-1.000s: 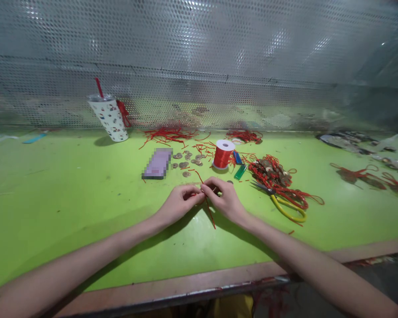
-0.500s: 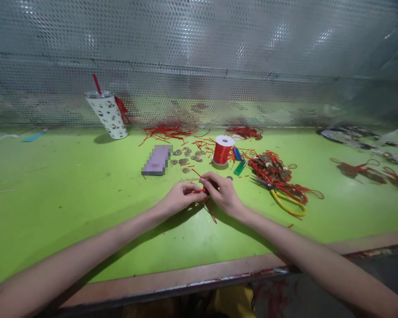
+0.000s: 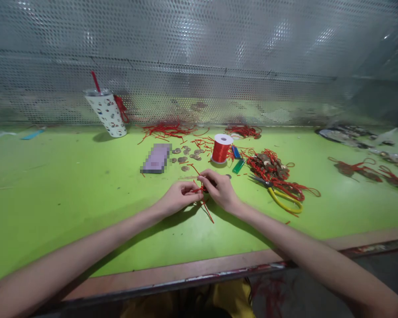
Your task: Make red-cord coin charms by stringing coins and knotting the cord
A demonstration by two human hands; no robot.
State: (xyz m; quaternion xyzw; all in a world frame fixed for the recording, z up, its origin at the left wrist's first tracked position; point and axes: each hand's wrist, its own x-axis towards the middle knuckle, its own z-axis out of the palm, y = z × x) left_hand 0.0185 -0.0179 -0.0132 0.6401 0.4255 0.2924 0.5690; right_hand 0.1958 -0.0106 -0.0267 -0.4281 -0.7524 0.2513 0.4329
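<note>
My left hand (image 3: 177, 198) and my right hand (image 3: 220, 190) meet at the middle of the green table (image 3: 69, 198), both pinching a thin red cord (image 3: 206, 208). One loose end trails toward me and another sticks up past my right fingers. A small dark piece sits between my fingertips; I cannot make out what it is. Just beyond my hands lie several loose coins (image 3: 185, 155) and a red thread spool (image 3: 221, 149).
Yellow-handled scissors (image 3: 280, 198) lie right of my hands beside a pile of coins tied with red cord (image 3: 272, 170). A green lighter (image 3: 239, 166), a purple phone (image 3: 156, 158) and a patterned cup with a red straw (image 3: 106, 114) stand farther back. Perforated metal wall behind.
My hands have stayed together on the cord, with the fingers shifting slightly. The view has tilted a little, so everything sits a bit higher in the picture.
</note>
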